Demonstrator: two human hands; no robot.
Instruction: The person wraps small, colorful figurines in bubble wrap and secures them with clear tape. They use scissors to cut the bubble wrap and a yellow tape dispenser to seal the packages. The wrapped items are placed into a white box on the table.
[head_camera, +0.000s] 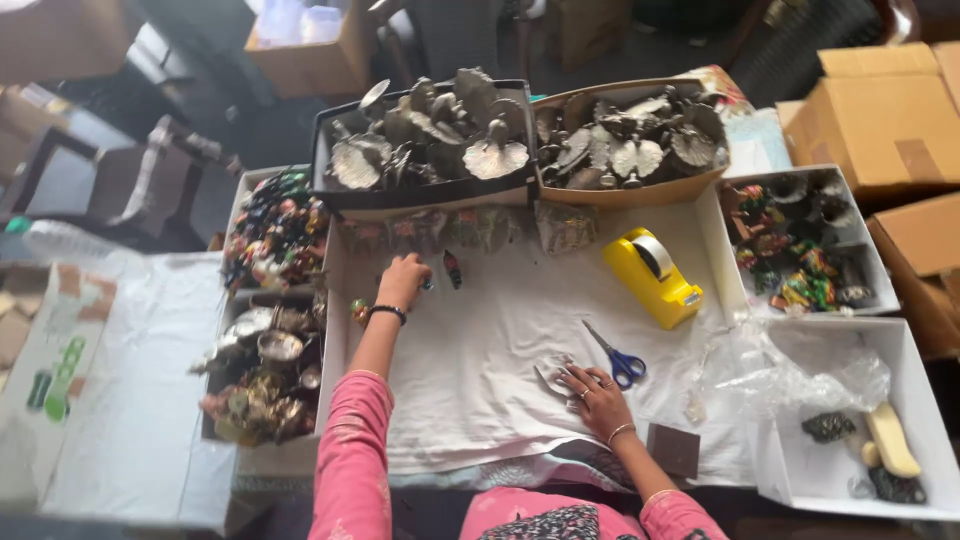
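A small bead is pinched in the left hand; a metal piece is pressed flat under the right hand, beside scissors.

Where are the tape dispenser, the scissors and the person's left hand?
tape dispenser (652, 276), head view, on its yellow body.
scissors (618, 360), head view, near the pivot above the blue handles.
left hand (403, 281), head view, on the back of the hand.

From where I stand, the white cloth lies open in its middle, a free lane between the left hand and right hand. At two o'clock the yellow tape dispenser blocks passage; the blue scissors lie beside the right hand. At twelve, two trays of metal pieces wall off the far edge; at nine, boxes of trinkets crowd in.
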